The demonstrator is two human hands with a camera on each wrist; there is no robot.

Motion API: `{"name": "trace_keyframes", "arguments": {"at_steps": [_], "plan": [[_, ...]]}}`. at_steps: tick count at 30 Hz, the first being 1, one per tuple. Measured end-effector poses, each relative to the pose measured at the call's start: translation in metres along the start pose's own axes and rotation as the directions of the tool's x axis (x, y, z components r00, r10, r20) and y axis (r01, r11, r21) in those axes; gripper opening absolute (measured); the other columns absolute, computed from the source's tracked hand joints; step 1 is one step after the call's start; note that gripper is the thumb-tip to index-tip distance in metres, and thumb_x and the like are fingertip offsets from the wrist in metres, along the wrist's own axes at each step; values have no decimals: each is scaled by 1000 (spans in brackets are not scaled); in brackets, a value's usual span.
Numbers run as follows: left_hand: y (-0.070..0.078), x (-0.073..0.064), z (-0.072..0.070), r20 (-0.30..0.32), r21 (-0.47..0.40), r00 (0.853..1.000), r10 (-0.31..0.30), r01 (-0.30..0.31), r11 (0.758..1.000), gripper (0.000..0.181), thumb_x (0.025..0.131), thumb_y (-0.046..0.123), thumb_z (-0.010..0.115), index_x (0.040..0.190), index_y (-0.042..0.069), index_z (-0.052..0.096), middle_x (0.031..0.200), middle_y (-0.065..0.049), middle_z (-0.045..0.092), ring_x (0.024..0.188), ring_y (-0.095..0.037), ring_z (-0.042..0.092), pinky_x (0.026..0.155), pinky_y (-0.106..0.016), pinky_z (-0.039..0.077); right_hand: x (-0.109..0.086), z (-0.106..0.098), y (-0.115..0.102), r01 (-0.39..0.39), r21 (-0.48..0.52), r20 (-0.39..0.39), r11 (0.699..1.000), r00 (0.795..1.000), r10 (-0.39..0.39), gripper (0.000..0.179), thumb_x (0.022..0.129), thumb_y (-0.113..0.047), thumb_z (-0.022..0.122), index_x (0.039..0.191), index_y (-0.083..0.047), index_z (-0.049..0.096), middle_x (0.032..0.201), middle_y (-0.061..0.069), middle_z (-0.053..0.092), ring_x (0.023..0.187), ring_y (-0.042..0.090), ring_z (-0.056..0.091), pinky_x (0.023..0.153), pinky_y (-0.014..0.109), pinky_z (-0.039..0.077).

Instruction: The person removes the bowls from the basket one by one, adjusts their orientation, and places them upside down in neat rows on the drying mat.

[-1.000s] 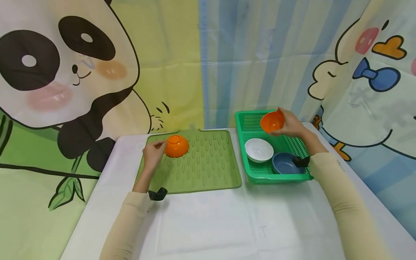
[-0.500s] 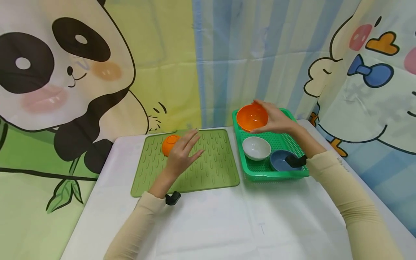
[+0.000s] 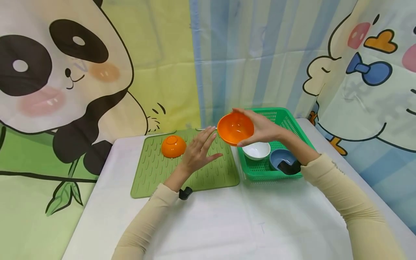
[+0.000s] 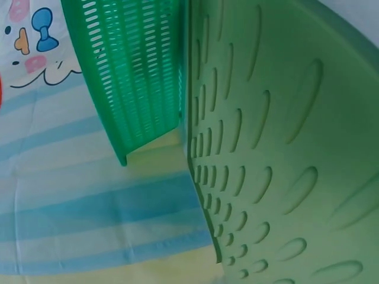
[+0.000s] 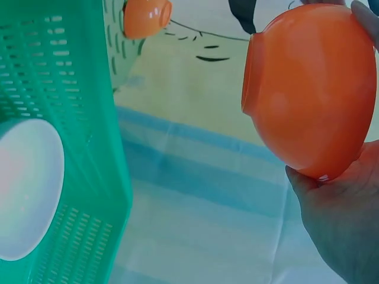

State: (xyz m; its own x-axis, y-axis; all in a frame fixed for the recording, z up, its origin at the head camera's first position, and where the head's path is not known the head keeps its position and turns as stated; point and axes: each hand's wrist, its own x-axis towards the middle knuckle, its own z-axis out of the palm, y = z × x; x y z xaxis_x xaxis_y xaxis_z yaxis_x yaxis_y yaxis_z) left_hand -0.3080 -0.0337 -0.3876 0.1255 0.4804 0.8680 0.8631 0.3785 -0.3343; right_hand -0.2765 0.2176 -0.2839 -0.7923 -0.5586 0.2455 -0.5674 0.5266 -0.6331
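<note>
My right hand [image 3: 261,128] grips an orange bowl [image 3: 235,129] by its sides, tilted with its inside facing me, over the gap between the green mat and the basket. In the right wrist view the outside and foot ring of this bowl [image 5: 314,94] show, with my thumb at its edge. My left hand [image 3: 198,151] reaches over the mat with fingers extended, fingertips right at the bowl's left rim. A second orange bowl [image 3: 173,146] lies upside down on the green ridged mat [image 3: 156,177], left of my left hand. The left wrist view does not show the left hand.
A green slotted basket [image 3: 276,176] stands right of the mat. Inside it are a white bowl [image 3: 256,151] and a blue bowl [image 3: 281,158]. A white cloth [image 3: 214,224] covers the table, and printed curtains [image 3: 227,65] hang close behind.
My left hand has left the upside-down orange bowl and moved right, its fingers straightening. My right hand has carried the other orange bowl leftward from over the basket toward the left hand.
</note>
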Motion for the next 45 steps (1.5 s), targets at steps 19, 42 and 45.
{"name": "trace_keyframes", "arguments": {"at_steps": [19,42,45], "plan": [[4,-5,13,-92,2,996,-5,5,1000,84,76,24,78,139,-2,28,133,-21,43,120,-33,46,97,-42,43,0,13,-13,106,121,62,987,991,-115,98,67,-19,84,144,-5,25,137,5,41,116,21,44,86,36,50],[3,-5,6,-126,8,992,9,-8,1000,54,87,19,65,129,-6,40,127,-22,49,116,-32,51,94,-40,45,0,21,-15,115,180,95,977,986,-133,97,68,-15,83,144,-6,25,138,5,40,116,20,44,85,36,51],[3,-6,6,-130,4,992,7,-6,1000,54,87,18,65,129,-6,40,128,-22,49,116,-33,51,94,-40,45,0,22,-16,117,184,99,976,986,-137,97,68,-17,82,145,-6,24,139,5,39,116,20,44,85,35,51]]}}
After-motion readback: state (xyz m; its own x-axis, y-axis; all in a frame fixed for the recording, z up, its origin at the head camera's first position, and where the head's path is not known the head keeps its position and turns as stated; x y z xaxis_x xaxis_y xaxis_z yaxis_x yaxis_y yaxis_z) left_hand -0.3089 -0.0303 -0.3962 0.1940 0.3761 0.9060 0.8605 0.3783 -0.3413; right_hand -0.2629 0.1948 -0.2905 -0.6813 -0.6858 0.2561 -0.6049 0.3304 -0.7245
